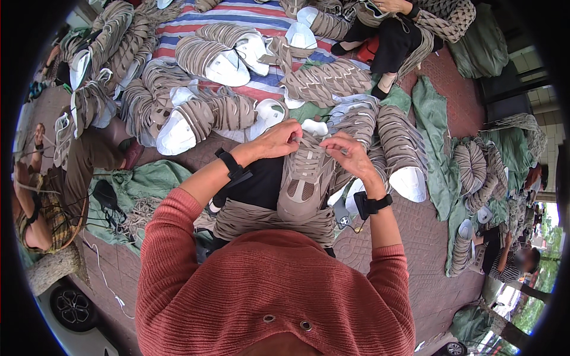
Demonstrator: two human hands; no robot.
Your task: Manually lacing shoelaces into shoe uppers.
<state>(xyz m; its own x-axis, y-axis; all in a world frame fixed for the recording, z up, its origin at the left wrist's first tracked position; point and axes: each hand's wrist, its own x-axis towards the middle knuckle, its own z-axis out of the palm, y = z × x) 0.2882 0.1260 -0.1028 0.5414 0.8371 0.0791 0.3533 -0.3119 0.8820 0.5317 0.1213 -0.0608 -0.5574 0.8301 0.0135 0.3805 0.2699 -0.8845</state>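
A taupe sneaker upper [304, 188] with mesh at its toe lies across my lap, toe toward me. Flat laces [307, 163] of matching colour cross over its front. At the upper's far left side, my left hand [276, 140] is closed, thumb and fingertips pinched on a lace by the top eyelets. My right hand [350, 155] is at the far right side, its fingers bent together in a pinch by the lacing. What lies between those fingertips is too small to make out. A bundle of loose laces [267, 224] rests over my thighs, under the toe.
Stacks of nested uppers [202, 115] with white linings lie ahead on a striped sheet [237, 16]. More uppers [404, 145] are stacked at right, beside green sacking [431, 118]. Other people sit close by at left [44, 207] and far right [389, 50]. A white cable [104, 270] trails over the paving.
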